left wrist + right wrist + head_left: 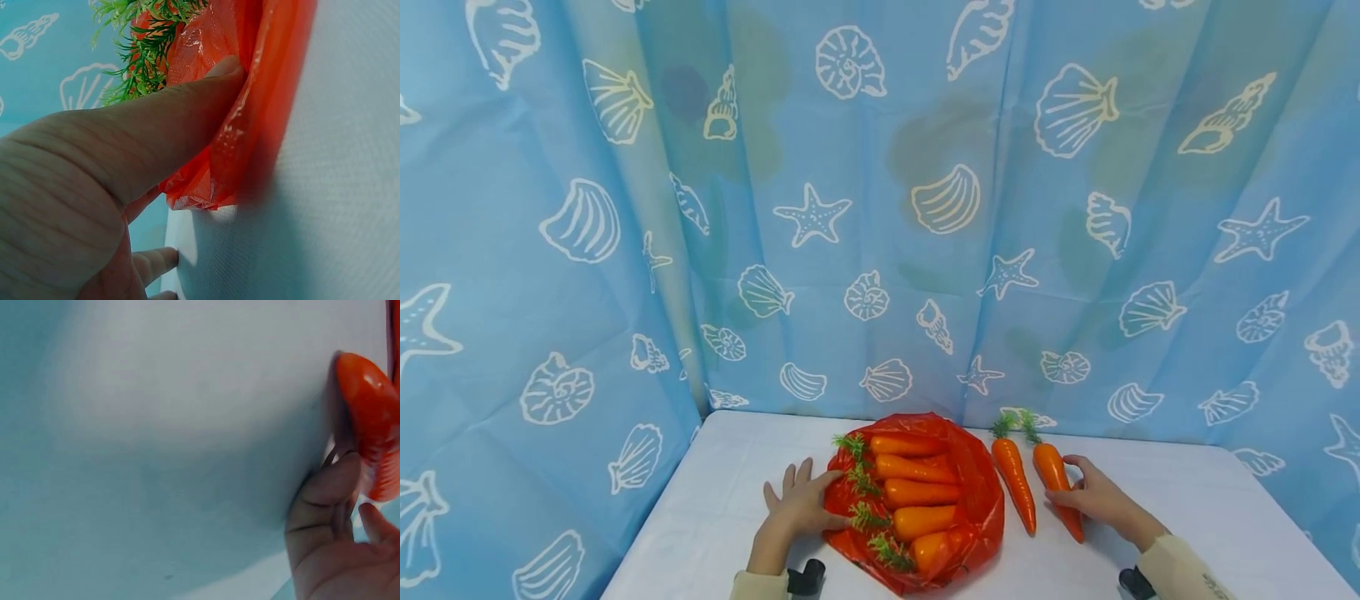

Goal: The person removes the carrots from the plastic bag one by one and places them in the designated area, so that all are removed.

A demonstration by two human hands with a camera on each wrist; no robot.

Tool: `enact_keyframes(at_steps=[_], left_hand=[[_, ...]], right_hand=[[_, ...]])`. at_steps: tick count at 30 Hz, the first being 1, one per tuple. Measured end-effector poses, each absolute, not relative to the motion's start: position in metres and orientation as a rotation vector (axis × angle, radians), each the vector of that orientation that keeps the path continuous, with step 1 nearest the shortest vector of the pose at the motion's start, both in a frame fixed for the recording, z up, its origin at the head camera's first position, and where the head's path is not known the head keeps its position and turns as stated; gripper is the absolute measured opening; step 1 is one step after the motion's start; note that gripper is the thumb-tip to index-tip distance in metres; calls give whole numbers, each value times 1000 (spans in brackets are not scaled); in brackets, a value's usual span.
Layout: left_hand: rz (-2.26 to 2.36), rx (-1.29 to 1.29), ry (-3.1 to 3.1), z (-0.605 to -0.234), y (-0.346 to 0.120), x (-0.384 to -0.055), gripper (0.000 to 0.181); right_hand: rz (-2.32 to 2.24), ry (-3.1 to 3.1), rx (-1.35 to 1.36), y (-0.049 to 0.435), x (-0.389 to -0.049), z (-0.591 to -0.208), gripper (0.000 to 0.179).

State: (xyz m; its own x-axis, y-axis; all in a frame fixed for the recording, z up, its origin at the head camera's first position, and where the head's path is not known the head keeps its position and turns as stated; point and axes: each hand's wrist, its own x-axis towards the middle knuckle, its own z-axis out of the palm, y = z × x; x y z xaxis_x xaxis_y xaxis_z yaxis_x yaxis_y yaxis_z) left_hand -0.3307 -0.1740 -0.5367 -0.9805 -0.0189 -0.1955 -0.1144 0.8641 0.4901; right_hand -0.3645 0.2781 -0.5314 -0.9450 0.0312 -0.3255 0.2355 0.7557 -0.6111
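Several orange carrots (917, 495) with green leafy tops lie side by side in an opened red plastic bag (990, 500). My left hand (805, 504) is at the bag's left edge, fingers spread; in the left wrist view its thumb (181, 119) lies straight against the red plastic. Right of the bag, two more carrots lie on the table. My right hand (1093, 497) holds the outer carrot (1051, 468) from its right side, thumb across it. The right wrist view shows part of that carrot (370, 406) beside the fingertips. The other loose carrot (1013, 475) lies between it and the bag.
A white-covered table (1195, 492) bears everything. Behind it and along the left hangs a blue curtain (880, 333) printed with shells and starfish. Black straps with small devices sit on both wrists, below cream sleeves (1183, 571).
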Motion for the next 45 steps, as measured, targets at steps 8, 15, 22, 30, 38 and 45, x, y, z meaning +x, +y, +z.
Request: enact_keyframes(at_steps=[8, 15, 22, 30, 38, 45], left_hand=[[752, -95, 2858, -534, -178, -329, 76], [740, -101, 2860, -534, -181, -330, 76], [766, -130, 2817, -541, -178, -327, 77], [741, -108, 2835, -538, -179, -328, 79], [733, -94, 2854, -536, -176, -332, 79], [744, -109, 2834, -536, -175, -332, 79]], right_hand=[[-1051, 2564, 197, 289, -372, -538, 99], [-1101, 2539, 202, 288, -374, -543, 95], [-1139, 2533, 231, 286, -364, -545, 92], [-1094, 2535, 244, 288, -366, -545, 96], [-1136, 2516, 248, 293, -369, -541, 92], [-1149, 2515, 232, 293, -365, -538, 88]])
